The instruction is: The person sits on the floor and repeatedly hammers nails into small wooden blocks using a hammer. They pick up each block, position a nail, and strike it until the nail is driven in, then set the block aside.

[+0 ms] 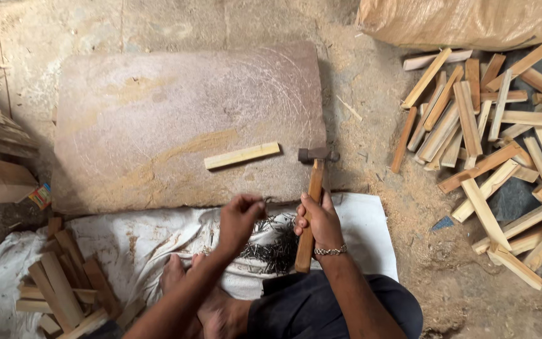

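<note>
Partly hidden, nails [274, 245] lie behind both hands.
Right hand [318, 220] grips the hammer [313, 194]; left hand [239, 220] pinches closed, its contents too small to tell.

Soft even daylight, faint shadows, sharp focus

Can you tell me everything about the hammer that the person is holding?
The hammer has a dark, worn metal head and a long, light brown wooden handle. The right hand grips the handle about halfway along. The head rests at the near edge of the flat stone slab, and the handle points back toward the person, passing over a heap of small dark nails on a white cloth.
</note>
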Tool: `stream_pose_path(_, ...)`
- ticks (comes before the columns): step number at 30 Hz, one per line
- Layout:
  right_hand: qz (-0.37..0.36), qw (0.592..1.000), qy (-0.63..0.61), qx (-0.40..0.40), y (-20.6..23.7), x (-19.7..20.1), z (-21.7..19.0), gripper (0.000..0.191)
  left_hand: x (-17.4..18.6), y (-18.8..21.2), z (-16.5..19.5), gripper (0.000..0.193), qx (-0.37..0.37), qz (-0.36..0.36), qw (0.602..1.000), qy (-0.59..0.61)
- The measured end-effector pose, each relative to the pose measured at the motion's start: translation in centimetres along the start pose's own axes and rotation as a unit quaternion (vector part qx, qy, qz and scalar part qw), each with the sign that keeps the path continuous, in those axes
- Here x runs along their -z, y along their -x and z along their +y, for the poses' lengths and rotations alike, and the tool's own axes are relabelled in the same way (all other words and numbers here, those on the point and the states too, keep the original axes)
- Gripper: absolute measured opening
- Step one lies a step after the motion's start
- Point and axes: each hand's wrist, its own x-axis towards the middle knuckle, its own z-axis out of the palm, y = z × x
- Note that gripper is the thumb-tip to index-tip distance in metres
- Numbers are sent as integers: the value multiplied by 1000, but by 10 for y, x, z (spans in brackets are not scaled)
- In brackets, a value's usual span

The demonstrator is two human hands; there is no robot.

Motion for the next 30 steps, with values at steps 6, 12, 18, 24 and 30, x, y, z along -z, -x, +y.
stream_pose_path(6,10,999,37,-1,0,3,3,28,5,-34,35,29,-4,-54,999,-4)
stream_pose_path(12,-18,1000,-15,0,4,8,5,27,-5,-90,26,12,-169,-27,952,-253)
stream_pose_path(18,-25,999,-28,-9,7,-1,-5,29,-16,-144,10,18,-345,9,905,-251)
stream_pose_path(24,-16,1000,-17,-16,7,-3,-10,31,-21,-166,-12,17,-358,41,899,-251)
stream_pose_path(30,-13,1000,-10,-17,5,-5,-11,31,-20,-174,-23,16,-369,45,887,-273)
